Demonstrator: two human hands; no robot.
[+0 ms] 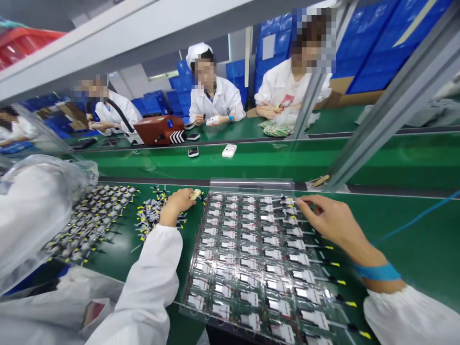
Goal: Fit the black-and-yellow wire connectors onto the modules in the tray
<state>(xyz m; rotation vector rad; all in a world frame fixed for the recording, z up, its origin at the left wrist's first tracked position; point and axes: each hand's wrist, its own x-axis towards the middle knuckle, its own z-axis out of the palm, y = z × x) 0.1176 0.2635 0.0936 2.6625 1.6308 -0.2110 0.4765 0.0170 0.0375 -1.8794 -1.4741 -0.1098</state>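
Observation:
My left hand [178, 203] pinches a small pale flat piece [196, 194] at the fingertips, next to a heap of loose black-and-yellow wired parts [151, 215] on the green belt. My right hand [319, 215] hovers with fingers apart over the far right corner of a transparent plastic tray [251, 185]. That tray holds many rows of small white-labelled flat modules [247, 268] with thin wires and yellow-tipped black leads. Further left, more wired modules [89, 220] lie in tight rows on the belt.
A person in white [32, 225] under transparent plastic fills the near left. Co-workers in white sit across a second green belt [230, 163], which carries small white and black devices. A metal frame bar [388, 105] crosses the upper right. Blue bins stand behind.

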